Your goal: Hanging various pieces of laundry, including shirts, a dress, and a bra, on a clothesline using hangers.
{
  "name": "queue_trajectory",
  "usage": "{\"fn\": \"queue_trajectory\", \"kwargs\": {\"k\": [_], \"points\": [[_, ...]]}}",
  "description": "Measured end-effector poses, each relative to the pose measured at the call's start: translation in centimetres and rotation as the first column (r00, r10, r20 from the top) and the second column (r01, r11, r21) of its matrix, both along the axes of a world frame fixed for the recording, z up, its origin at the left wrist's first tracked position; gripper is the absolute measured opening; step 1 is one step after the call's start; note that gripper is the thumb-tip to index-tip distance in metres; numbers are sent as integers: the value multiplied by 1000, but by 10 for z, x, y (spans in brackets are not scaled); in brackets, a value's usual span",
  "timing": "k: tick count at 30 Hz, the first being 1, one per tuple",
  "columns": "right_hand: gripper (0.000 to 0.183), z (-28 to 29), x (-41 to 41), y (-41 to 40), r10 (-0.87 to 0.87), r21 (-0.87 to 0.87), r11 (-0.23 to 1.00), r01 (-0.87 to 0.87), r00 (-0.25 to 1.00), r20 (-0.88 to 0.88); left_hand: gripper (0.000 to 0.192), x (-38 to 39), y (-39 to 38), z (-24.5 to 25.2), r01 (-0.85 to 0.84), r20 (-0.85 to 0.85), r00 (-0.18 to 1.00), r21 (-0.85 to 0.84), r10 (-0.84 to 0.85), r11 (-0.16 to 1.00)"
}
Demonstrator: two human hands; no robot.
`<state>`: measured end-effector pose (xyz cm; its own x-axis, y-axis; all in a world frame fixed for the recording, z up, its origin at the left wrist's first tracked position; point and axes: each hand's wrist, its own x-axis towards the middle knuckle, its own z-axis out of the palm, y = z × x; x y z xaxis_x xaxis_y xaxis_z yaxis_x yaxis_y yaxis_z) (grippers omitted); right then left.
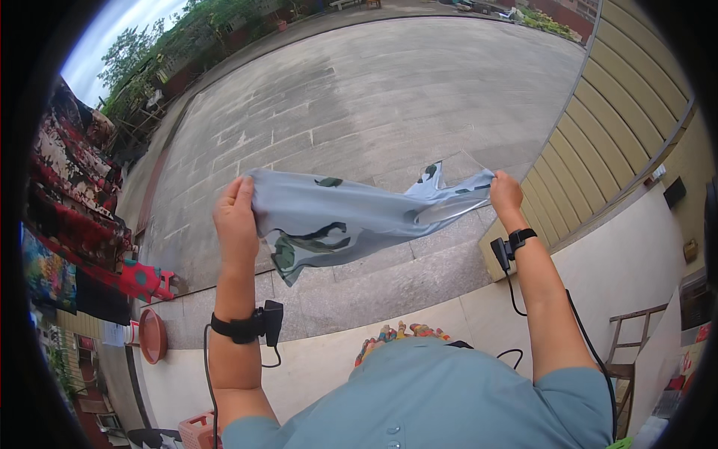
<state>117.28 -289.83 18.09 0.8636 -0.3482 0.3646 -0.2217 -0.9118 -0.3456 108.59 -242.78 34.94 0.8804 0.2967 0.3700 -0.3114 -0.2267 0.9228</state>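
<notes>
A light blue-grey cloth garment with dark green patches is stretched in the air between my two hands. My left hand grips its left end between thumb and fingers. At the opposite end, my right hand is closed on a narrower, gathered part. The lower left corner hangs loose, and a small flap sticks up near the right end. Whether it is a top or some other garment cannot be told.
Patterned red and dark fabrics hang at the left, near a red plastic stool and a brown basin. A yellow slatted panel stands at the right, with a wooden ladder-like frame below. A pink plastic crate lies at lower left.
</notes>
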Motion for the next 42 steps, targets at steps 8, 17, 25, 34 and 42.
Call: {"fn": "queue_trajectory", "kwargs": {"k": [8,17,25,34,42], "points": [[18,9,12,4,62,42,997,-66,994,94,22,-19,7,8,-41,-15,999,-323,38,946],[13,94,10,2,202,74,951,-301,784,587,18,-110,13,-170,-214,-355,931,-343,85,914],[12,219,-19,50,388,-149,901,-407,604,696,33,-151,17,-316,-1,-798,554,-285,-237,958],[12,324,-74,119,542,-350,830,-435,474,694,29,-233,131,-383,-169,-805,518,-428,-290,888],[12,410,-74,199,611,-485,773,-409,275,742,25,-365,211,-420,-453,-872,484,-316,-67,834]]}}
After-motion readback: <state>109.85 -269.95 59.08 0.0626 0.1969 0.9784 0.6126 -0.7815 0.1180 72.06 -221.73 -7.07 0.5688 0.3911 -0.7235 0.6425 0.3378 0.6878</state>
